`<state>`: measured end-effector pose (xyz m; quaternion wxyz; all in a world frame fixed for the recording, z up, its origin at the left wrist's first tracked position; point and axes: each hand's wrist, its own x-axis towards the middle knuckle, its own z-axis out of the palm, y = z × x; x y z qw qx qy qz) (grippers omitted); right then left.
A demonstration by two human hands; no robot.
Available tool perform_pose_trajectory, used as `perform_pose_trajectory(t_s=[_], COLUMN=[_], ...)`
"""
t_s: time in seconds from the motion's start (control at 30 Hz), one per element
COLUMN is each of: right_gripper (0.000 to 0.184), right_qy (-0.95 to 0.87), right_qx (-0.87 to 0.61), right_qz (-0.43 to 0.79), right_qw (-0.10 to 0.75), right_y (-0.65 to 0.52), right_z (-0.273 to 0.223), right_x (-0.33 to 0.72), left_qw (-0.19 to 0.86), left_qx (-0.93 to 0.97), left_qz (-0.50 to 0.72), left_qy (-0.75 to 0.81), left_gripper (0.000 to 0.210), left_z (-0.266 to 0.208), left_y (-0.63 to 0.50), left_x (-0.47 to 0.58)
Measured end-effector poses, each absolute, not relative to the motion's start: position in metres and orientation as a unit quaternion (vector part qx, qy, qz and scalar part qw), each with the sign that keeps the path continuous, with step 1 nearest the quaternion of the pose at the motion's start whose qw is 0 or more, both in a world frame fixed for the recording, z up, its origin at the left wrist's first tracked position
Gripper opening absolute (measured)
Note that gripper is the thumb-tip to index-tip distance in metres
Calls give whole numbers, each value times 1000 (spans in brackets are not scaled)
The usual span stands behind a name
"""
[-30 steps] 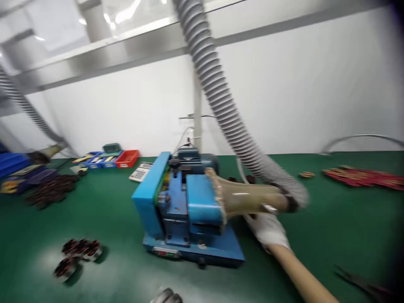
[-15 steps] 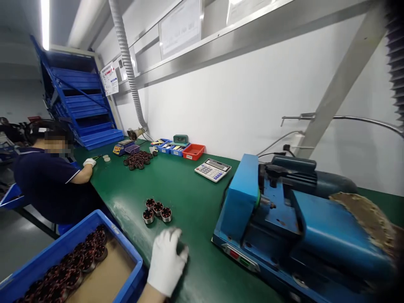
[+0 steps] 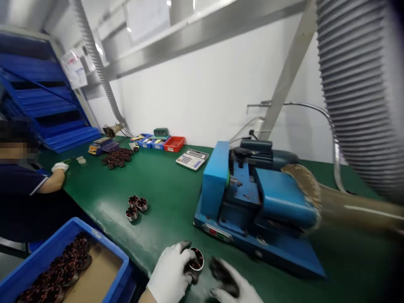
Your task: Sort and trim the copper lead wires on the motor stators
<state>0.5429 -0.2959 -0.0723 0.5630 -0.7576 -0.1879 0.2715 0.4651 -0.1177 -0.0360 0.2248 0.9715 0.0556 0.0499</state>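
My left hand [image 3: 174, 269], in a white glove with dark fingertips, is closed around a motor stator [image 3: 197, 259] with dark copper windings and a silvery rim. Just to its right is my right hand [image 3: 232, 281], also gloved, its fingers apart and a little blurred; nothing shows in them. Farther up the green bench [image 3: 164, 185], three more stators [image 3: 136, 205] stand in a small cluster. At the lower left, a blue crate [image 3: 118, 248] holds several stators along its left side, on a brown bottom sheet.
A blue grinding-type machine [image 3: 246, 198] stands on the right, with a duct behind it. Farther back are a calculator [image 3: 192, 159], a red tray [image 3: 174, 144], small blue bins and a stator pile [image 3: 117, 158]. A co-worker's gloved hand [image 3: 59, 167] rests at the left.
The view has swung right. My left hand now holds one stator, and the bench cluster is down from several to three. My right hand has come into view.
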Motion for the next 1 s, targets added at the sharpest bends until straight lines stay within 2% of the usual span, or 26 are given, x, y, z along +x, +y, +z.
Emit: perform_pose_trajectory(t_s=[0.07,0.13,0.2,0.27,0.33,0.4,0.47,0.53,0.63,0.7,0.77,0.87,1.0], right_gripper=[76,87,90,87,82,77,77,87,111,99,71,39,19], right_qy=[-225,-236,-243,-254,-251,-225,-189,-162,-171,-185,-157,-86,-29], right_qx=[-788,-794,-778,-766,-785,-825,-856,-859,-808,-740,-676,-626,-601], right_qz=[222,215,236,244,217,171,137,141,196,246,280,267,215], right_qw=[528,517,529,538,523,489,462,466,528,597,663,728,769], right_y=[-292,-291,-293,-295,-294,-290,-286,-285,-295,-305,-308,-296,-281], right_z=[-65,-57,-50,-46,-46,-49,-53,-54,-51,-45,-40,-38,-38], right_x=[539,537,538,539,538,535,531,527,528,535,543,551,553], left_qw=[273,283,293,325,420,545,630,616,487,386,328,327,339], left_qx=[961,958,954,943,905,830,743,737,860,921,945,944,938], left_qz=[41,29,10,-10,-11,52,161,210,76,2,5,44,63], left_qy=[26,40,70,66,63,103,158,184,130,50,1,3,33], left_gripper=[56,67,61,43,25,21,31,45,62,72,79,79,77], left_z=[-39,-38,-32,-22,-10,0,4,-1,-18,-31,-42,-51,-50], left_y=[-133,-137,-136,-134,-133,-133,-130,-124,-118,-122,-131,-149,-161], left_x=[461,464,473,483,492,497,495,487,471,464,464,475,484])
